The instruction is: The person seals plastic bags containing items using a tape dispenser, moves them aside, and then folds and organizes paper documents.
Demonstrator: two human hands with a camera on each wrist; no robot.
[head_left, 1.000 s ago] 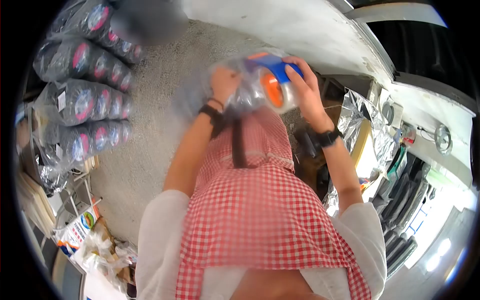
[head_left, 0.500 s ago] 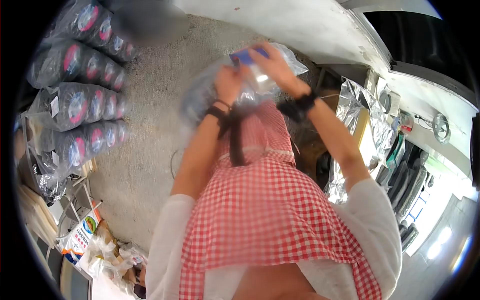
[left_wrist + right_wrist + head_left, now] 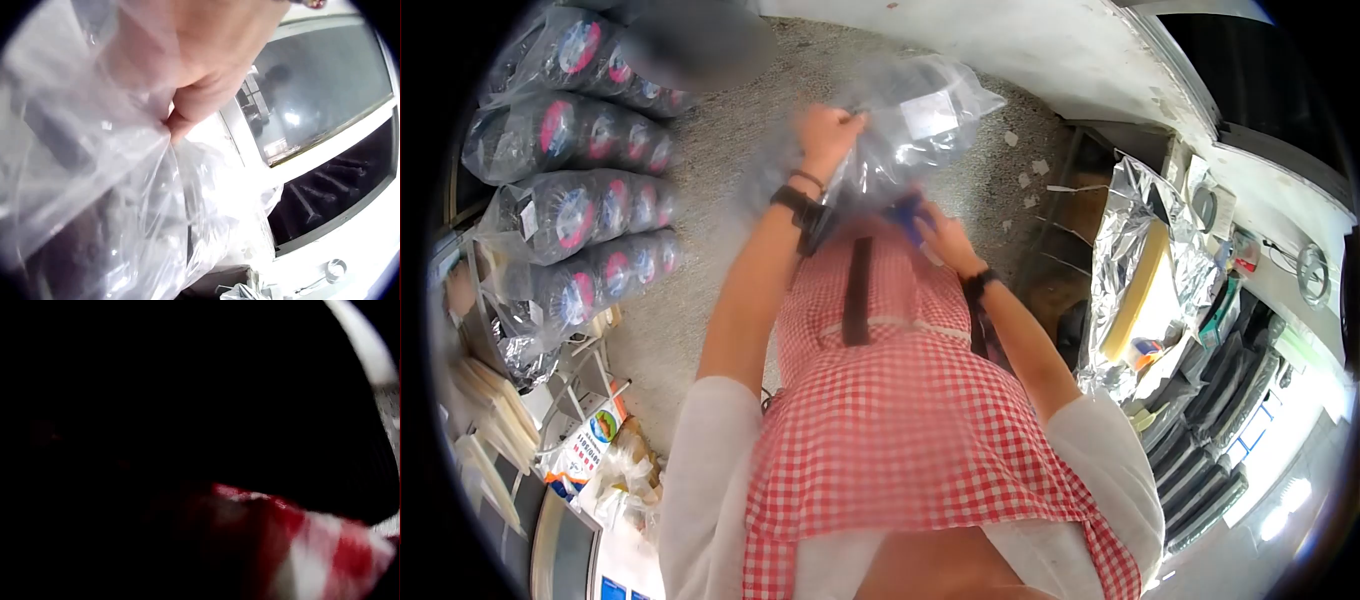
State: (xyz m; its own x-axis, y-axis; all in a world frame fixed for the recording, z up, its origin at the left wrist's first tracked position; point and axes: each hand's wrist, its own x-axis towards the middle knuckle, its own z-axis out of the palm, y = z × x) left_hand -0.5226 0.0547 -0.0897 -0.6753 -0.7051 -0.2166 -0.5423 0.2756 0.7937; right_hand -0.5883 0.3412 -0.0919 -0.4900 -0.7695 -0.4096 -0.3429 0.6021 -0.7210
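Seen from the head camera, a clear plastic bag (image 3: pixel 925 110) is at twelve o'clock, above the concrete floor (image 3: pixel 670 350). It is bulky and wrinkled, and a white label (image 3: pixel 930 115) is on its upper part. The left hand (image 3: pixel 830 140), at eleven o'clock, grips this bag. In the left wrist view its fingers are bent in, and they pinch a gathered fold of the film between the thumb and the fingers.

The right hand (image 3: pixel 948 240) is between one and two o'clock, lower than the bag and near the apron (image 3: pixel 890 430), which has red and white checks. Its fingers are curled round a blue object (image 3: pixel 908 215); the place of each finger I cannot tell, because of the blur. The right wrist view is mostly dark and shows only some checked cloth and a bright edge.

At ten o'clock lie several plastic-wrapped bundles (image 3: pixel 565 215) in rows, with round pink and blue labels. A printed sack (image 3: pixel 585 450) is at eight o'clock. Silver foil (image 3: pixel 1112 290) hangs at three o'clock, and dark wrapped rolls (image 3: pixel 1210 490) are at four o'clock.
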